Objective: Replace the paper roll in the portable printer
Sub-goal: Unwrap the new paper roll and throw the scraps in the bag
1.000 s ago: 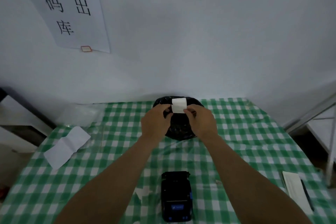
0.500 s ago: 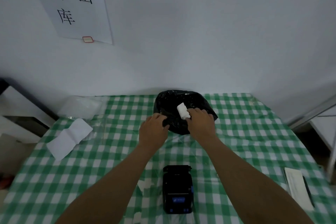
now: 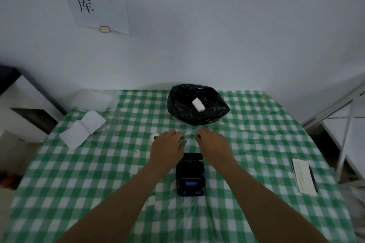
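Hovering with loose, empty fingers, left hand and right hand just beyond the printer, paper roll left.

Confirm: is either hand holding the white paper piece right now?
No. The white paper piece lies in the black bag, while the left hand and right hand are empty near the printer.

Bare checked cloth right of printer — black bag behind, paper roll left

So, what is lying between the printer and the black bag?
Only the two hands over bare checked cloth; the head view shows it.
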